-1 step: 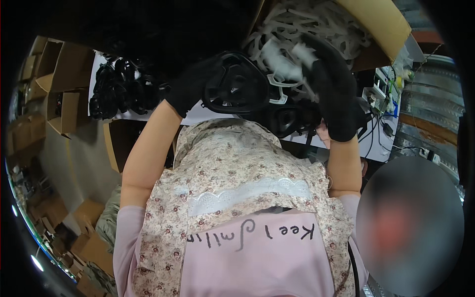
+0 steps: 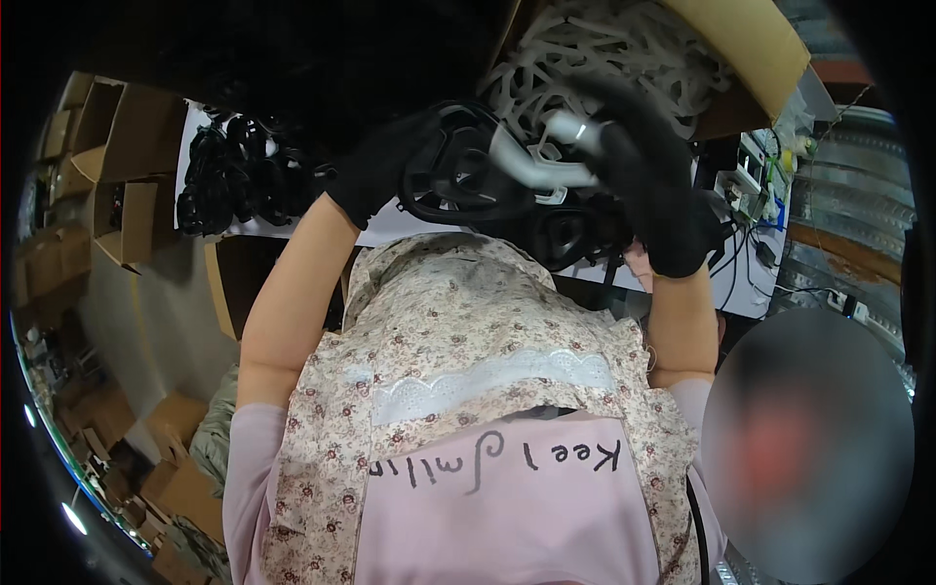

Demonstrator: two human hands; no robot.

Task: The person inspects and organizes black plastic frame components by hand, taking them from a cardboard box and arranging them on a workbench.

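Observation:
My left hand (image 2: 375, 171), in a black glove, is closed on the side of a black mask-shaped plastic frame (image 2: 439, 200) with an oval outline. My right hand (image 2: 643, 166), also black-gloved and partly blurred, grips a curved white plastic strip (image 2: 538, 174). The strip's left end overlaps the right side of the frame; whether they touch I cannot tell. Just below the strip shows a small pale clip-like piece (image 2: 552, 197). More black parts (image 2: 561, 234) lie under and beside the right hand. The left fingertips merge into the dark frame.
At the far right stands an open cardboard box (image 2: 756, 49) full of translucent white strips (image 2: 673, 58). A pile of black parts (image 2: 229, 175) lies on the white table (image 2: 717, 283) at left. Cables (image 2: 746, 253) and small items sit on its right end. Cardboard boxes (image 2: 127, 219) stand beyond the left edge.
My right hand has come nearer and a little left with the white strip, which now overlaps the black frame's right side. The left hand and frame have hardly moved.

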